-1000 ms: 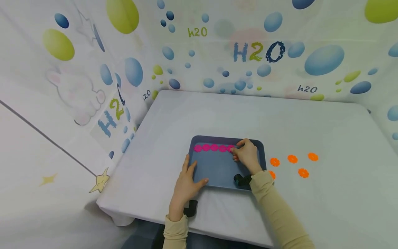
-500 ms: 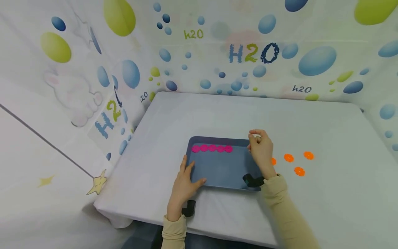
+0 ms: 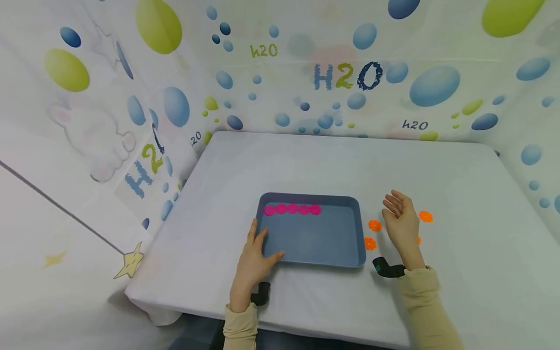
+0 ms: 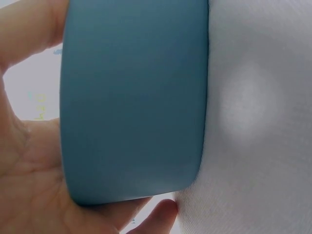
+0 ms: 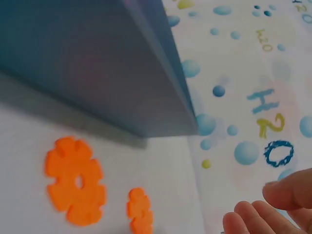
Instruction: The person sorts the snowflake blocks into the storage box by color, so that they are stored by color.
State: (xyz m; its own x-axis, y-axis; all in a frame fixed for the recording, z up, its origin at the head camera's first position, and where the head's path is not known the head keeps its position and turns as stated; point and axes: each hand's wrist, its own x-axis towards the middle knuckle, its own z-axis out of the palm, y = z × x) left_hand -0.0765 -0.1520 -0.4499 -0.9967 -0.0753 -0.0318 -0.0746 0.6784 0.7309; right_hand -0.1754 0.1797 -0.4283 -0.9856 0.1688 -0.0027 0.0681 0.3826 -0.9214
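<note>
A blue-grey tray [image 3: 315, 238] lies on the table, with a row of several pink flower-shaped discs [image 3: 292, 208] inside along its far side. My left hand [image 3: 251, 262] rests at the tray's near left corner with fingers and thumb spread; in the left wrist view the hand [image 4: 29, 161] lies against the tray's wall [image 4: 134, 102]. To the right of the tray, my right hand [image 3: 401, 227] hovers over orange notched discs [image 3: 375, 225], its fingers loosely bent and nothing visible in them. It partly covers one orange disc [image 3: 419, 240]. The right wrist view shows an orange disc [image 5: 58, 170] with a centre hole.
A white cloth covers the table [image 3: 306, 160]. Another orange disc [image 3: 426, 216] lies beyond the right hand, and one more orange disc [image 3: 370, 243] is close to the tray's right wall. A patterned curtain [image 3: 297, 73] hangs behind the table.
My right hand has left the end of the pink row, risen over the tray's right side and moved right above the orange discs. The left hand stays at the tray's corner.
</note>
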